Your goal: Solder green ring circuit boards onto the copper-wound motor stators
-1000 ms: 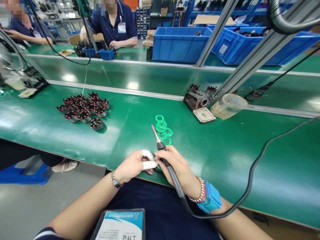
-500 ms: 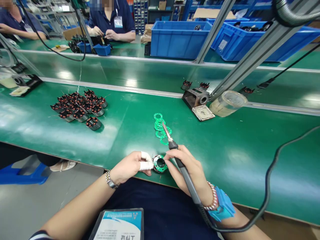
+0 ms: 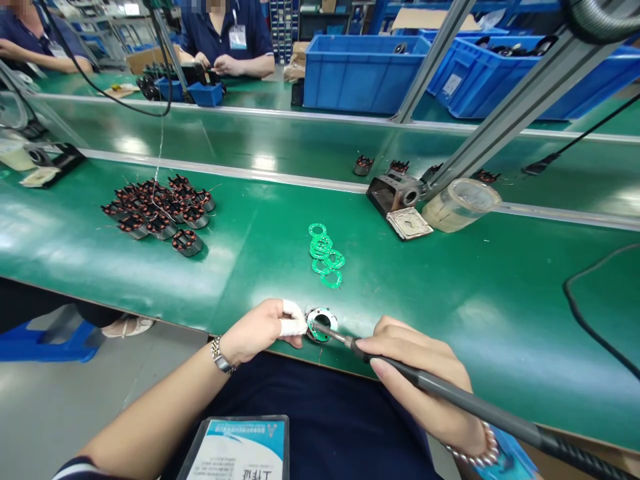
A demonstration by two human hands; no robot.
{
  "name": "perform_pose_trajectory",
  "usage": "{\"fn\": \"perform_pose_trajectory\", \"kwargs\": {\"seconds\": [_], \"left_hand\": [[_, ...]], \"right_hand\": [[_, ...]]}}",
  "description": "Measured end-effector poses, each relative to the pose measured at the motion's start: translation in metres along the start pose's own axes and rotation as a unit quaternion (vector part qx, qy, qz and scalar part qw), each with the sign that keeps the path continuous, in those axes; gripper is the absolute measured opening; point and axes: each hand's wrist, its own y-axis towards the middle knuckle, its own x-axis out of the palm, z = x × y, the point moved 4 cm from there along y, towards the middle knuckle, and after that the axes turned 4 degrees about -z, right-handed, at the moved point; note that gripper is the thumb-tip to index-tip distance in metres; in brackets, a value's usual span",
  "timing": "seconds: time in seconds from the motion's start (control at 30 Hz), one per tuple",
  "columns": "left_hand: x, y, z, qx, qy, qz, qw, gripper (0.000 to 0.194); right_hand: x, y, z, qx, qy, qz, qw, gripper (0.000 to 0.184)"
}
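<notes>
At the table's front edge sits a motor stator [image 3: 315,338] with a green ring-shaped circuit board [image 3: 327,316] on top. My left hand [image 3: 273,323], its thumb and forefinger wrapped in white tape, pinches the left side of the stator. In my right hand [image 3: 420,367] is a soldering iron [image 3: 400,368], gripped like a pen. Its tip lies over the left part of the ring board; whether it touches is too small to tell. Beyond the stator, several loose green ring boards [image 3: 321,248] overlap on the green tabletop.
Many wound stators [image 3: 160,207] stand grouped at the left. A soldering iron stand [image 3: 395,193] with a sponge [image 3: 410,223] and a plastic tub [image 3: 460,203] are at the right rear. Blue bins [image 3: 365,73] line the far bench, where a co-worker [image 3: 225,40] sits. A cable [image 3: 580,313] lies right.
My right hand has moved right and turned the soldering iron, so its tip now points left over the ring board instead of away from me. My left hand stays on the stator.
</notes>
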Motion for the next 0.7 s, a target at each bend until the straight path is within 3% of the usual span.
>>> {"fn": "perform_pose_trajectory", "kwargs": {"seconds": [0.57, 0.7], "left_hand": [[0.001, 0.0, 0.002, 0.004, -0.007, 0.003, 1.0, 0.014], [0.0, 0.001, 0.001, 0.006, -0.006, 0.004, 1.0, 0.014]], "right_hand": [[0.001, 0.001, 0.007, -0.017, -0.005, 0.016, 1.0, 0.021], [0.015, 0.015, 0.018, -0.054, -0.04, -0.074, 0.995, 0.014]]}}
